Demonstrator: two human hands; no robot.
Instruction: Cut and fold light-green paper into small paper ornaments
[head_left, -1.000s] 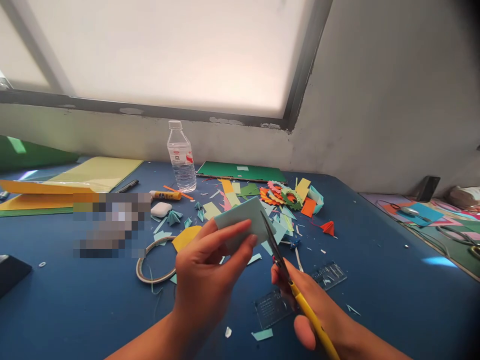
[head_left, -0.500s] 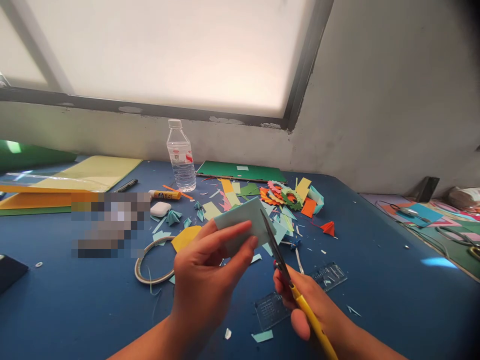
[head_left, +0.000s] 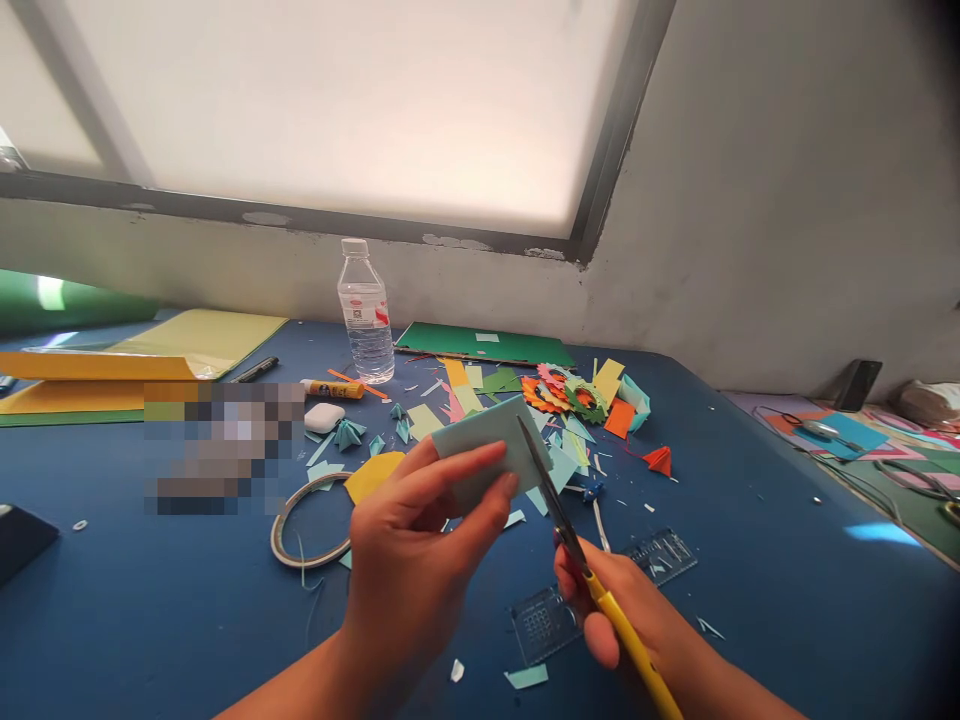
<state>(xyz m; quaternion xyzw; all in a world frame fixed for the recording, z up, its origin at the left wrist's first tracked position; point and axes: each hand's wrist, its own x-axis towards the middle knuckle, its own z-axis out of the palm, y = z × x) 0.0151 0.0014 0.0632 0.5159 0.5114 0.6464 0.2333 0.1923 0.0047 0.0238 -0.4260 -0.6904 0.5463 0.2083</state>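
Observation:
My left hand (head_left: 431, 540) pinches a light blue piece of paper (head_left: 476, 440) between thumb and fingers, above the table. My right hand (head_left: 611, 590) is closed round the yellow handle of a pair of scissors (head_left: 555, 500). The dark blades point up and to the left and lie across the right end of the paper. Whether the blades are parted cannot be made out. Beneath my right hand lies a clear plastic stencil ruler (head_left: 544, 622), partly covered by it. A round hoop (head_left: 281, 530) and a yellow paper piece (head_left: 375, 475) are beside my left hand.
Coloured paper scraps (head_left: 424, 420) and scalloped paper rings (head_left: 585, 395) lie beyond my hands on the blue table (head_left: 750, 560). A water bottle (head_left: 367, 320) stands at the back. Near it are a glue stick (head_left: 337, 390) and a white case (head_left: 325, 417). Paper sheets (head_left: 202, 335) lie at the left.
The scissors have shifted slightly, their tips now farther in from the paper's right edge. My left hand keeps its grip on the paper. The whole view has moved a little.

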